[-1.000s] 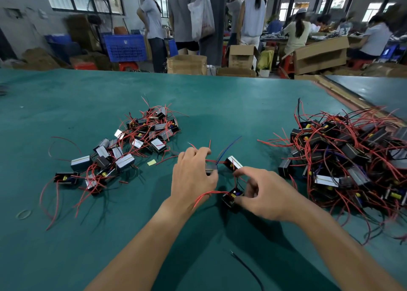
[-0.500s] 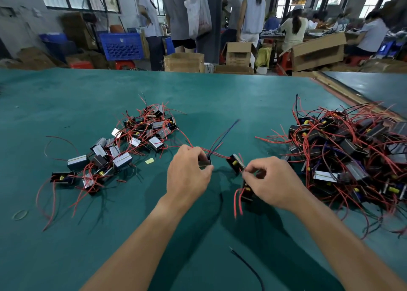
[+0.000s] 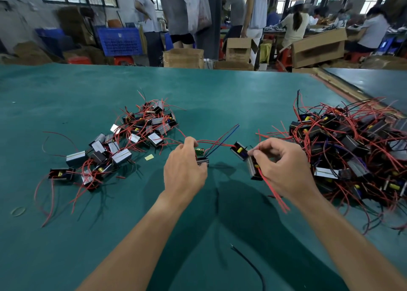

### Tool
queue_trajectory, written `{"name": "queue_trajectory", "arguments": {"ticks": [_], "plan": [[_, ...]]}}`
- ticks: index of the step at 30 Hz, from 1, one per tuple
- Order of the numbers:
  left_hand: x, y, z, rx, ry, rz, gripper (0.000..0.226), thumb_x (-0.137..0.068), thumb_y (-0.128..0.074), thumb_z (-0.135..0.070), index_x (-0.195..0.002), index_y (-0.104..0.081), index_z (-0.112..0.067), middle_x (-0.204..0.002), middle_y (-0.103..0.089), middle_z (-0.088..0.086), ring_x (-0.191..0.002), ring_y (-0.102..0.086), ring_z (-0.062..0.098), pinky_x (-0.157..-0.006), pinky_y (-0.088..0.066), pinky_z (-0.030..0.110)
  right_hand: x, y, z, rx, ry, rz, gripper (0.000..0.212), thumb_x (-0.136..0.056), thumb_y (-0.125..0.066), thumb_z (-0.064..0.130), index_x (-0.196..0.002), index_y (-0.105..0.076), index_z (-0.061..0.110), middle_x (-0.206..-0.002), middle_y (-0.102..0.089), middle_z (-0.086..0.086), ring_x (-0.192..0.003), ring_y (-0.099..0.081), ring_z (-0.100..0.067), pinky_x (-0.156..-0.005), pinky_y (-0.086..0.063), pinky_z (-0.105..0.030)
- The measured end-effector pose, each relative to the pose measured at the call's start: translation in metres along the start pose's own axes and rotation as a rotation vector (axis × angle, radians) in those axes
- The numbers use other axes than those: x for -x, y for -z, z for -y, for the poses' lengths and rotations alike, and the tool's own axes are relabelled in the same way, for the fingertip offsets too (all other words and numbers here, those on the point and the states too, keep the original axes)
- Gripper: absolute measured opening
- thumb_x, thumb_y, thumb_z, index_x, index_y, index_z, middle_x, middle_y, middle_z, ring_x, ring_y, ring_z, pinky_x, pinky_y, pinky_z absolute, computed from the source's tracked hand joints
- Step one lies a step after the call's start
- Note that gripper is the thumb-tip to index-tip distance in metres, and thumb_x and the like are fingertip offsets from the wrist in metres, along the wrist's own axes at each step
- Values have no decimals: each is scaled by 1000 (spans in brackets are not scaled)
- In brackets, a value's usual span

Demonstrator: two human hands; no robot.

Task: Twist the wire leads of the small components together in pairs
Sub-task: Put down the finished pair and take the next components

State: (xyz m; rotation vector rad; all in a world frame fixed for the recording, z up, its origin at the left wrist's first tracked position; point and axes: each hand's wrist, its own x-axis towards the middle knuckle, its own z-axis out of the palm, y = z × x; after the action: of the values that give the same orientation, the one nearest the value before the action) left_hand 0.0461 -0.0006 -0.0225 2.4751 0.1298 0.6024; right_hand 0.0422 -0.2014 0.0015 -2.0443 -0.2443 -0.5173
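Observation:
My left hand [image 3: 187, 169] grips a small black component [image 3: 202, 160] with a green board, just above the table. Red, black and blue leads [image 3: 222, 136] run from it up and to the right. My right hand [image 3: 284, 167] holds a second black component [image 3: 254, 169], tilted on edge, and its fingertips pinch at the component's top. Red leads [image 3: 275, 194] hang down from it below my palm. A third black component with a yellow part [image 3: 240, 151] hangs between my hands, joined by red wire to the left one.
The green table [image 3: 198, 92] carries a pile of wired components [image 3: 132, 136] at the left and a bigger tangled pile [image 3: 352, 145] at the right. A loose black wire [image 3: 248, 264] lies near me. People and cardboard boxes [image 3: 317, 46] fill the space beyond the far edge.
Both hands have lifted off the table and drawn apart. My right hand has raised its component, whose red leads now hang free. The blue and black leads have swung upward.

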Motion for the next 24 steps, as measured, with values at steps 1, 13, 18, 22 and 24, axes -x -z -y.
{"name": "queue_trajectory", "arguments": {"ticks": [1, 13, 18, 22, 24], "plan": [[0, 1, 0, -2, 10, -1, 39, -79, -69, -23, -112, -48, -20, -96, -63, 1, -94, -57, 27, -74, -41, 36, 0, 0, 0, -23, -4, 13, 14, -86, -66, 4, -78, -72, 14, -75, -75, 8, -69, -70, -4, -66, -53, -18], [6, -1, -17, 119, -214, 99, 47, -78, -71, -27, -124, -62, -28, -92, -65, -10, -92, -53, 18, -83, -44, 33, 5, -3, 4, -22, 89, 222, 23, -87, -64, 2, -76, -65, 22, -90, -74, 12, -90, -69, 0, -92, -53, -29], [9, -4, -19, 56, -404, 235, 34, -73, -73, -29, -107, -67, -26, -102, -65, -5, -106, -45, 25, -90, -42, 43, 9, -9, 2, -102, 94, 381, 17, -88, -62, 2, -79, -65, 15, -77, -71, 11, -75, -65, -3, -79, -51, -25], [10, -5, -15, 50, -397, 258, 19, -76, -73, -23, -95, -71, -23, -105, -64, -8, -110, -39, 25, -89, -42, 44, 11, -10, 5, -224, 71, 405, 19, -90, -59, -1, -79, -64, 13, -91, -72, -18, -91, -67, -39, -89, -53, -54], [11, -5, -14, 31, -417, 270, 23, -77, -73, -24, -100, -71, -26, -106, -63, -8, -112, -38, 24, -86, -40, 40, 12, -10, 7, -249, 84, 391, 17, -87, -60, 2, -78, -66, 15, -89, -73, -17, -89, -67, -38, -87, -53, -53]]}}
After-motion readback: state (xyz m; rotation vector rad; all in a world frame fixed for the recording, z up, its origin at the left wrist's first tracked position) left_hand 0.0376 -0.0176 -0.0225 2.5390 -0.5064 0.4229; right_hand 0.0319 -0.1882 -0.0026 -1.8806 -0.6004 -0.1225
